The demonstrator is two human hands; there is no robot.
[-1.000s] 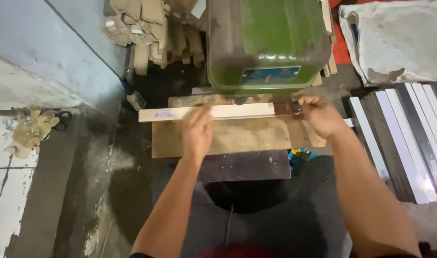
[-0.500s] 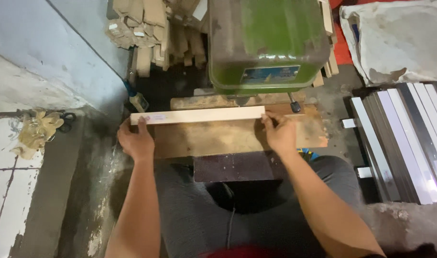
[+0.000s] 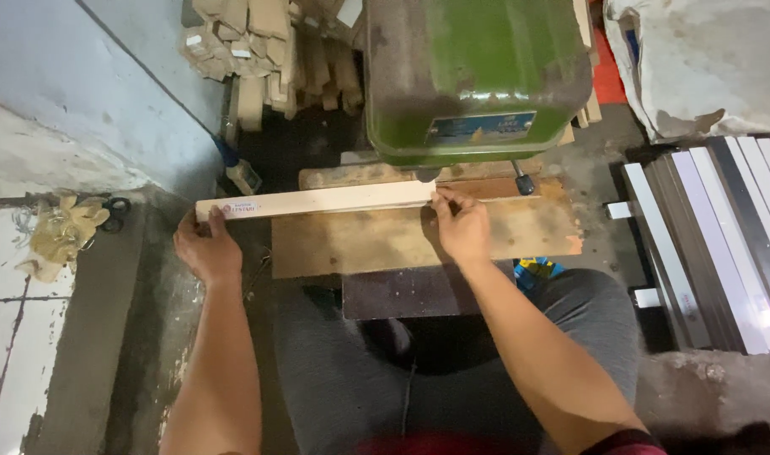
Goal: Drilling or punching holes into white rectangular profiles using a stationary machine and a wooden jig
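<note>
A long pale wooden strip (image 3: 318,202) lies across a worn wooden work board (image 3: 385,240) under a green machine head (image 3: 478,76). My left hand (image 3: 206,248) grips the strip's left end, which sticks out past the board and bears a small label. My right hand (image 3: 462,226) pinches the strip's right end, right below the machine. The strip's right tip sits under the machine's front edge. My grey-trousered legs (image 3: 452,371) are below the board.
A pile of short wooden offcuts (image 3: 267,50) stands at the back left. Long black and white strips (image 3: 722,244) are stacked at the right. A white sack (image 3: 705,59) lies at the back right. Crumpled gloves (image 3: 61,236) rest on the tiled ledge at left.
The strip has slid leftward across the board. My left hand moved from its middle out to its left end, and my right hand followed left to the machine.
</note>
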